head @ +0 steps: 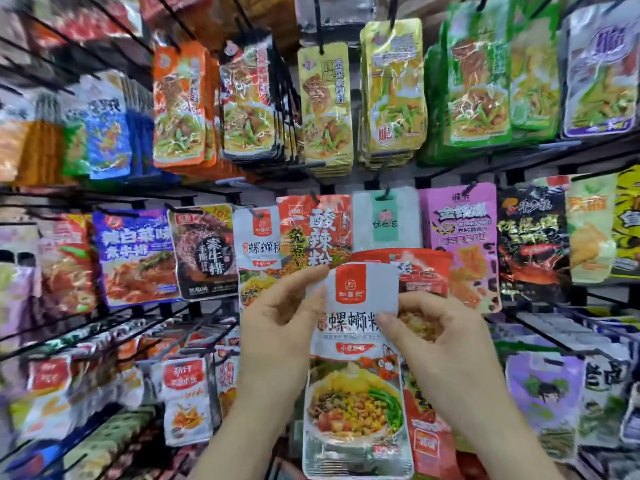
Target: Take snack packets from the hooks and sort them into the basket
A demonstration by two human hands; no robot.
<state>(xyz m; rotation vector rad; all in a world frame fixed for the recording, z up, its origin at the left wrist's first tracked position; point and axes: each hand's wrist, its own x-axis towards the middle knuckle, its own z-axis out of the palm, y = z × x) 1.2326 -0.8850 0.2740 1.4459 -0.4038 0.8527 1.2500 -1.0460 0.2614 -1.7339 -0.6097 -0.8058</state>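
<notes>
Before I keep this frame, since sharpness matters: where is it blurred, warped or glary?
Head view: white packet, left hand and right hand are sharp; left-edge packets smear with blur and hook rails bow from the wide lens; glare streaks the top-row yellow packets.

1. I have the held packet (356, 358) nearest me, at centre, in front of the rack.
2. The left hand (277, 313) grips its upper left edge, the right hand (446, 334) its right edge.
3. A second packet (424, 271) sits just behind it, offset right.
4. Hanging packets (325, 105) fill the hooks (321, 36) farther back, left, right and above.
</notes>
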